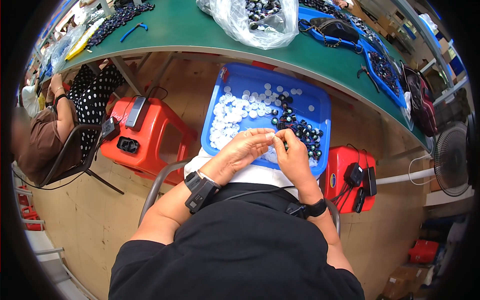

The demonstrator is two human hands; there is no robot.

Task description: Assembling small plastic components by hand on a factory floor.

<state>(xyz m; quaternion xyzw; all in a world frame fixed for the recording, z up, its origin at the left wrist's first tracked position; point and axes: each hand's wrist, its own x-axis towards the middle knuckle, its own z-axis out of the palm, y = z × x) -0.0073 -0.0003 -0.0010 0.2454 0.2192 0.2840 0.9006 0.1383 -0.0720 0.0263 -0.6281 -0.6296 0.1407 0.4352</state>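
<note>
A blue tray [324, 100] rests in front of my lap. Many small white round caps [227, 112] are heaped in its left part, with several more scattered toward its far side. Small dark round parts with thin wires [300, 128] lie in a pile on the right. Over the tray's near part, my left hand [241, 151] and my right hand [293, 156] meet at the fingertips. Both pinch there, but whatever is between the fingers is too small and covered to name. Each wrist wears a dark strapped device.
Beyond the tray runs a green table [175, 27] carrying a clear plastic bag [260, 30] of dark parts, pliers [134, 31] and blue trays. Red stools [145, 150] with cables and devices flank me. A seated person [50, 125] is at left, a fan [451, 157] at right.
</note>
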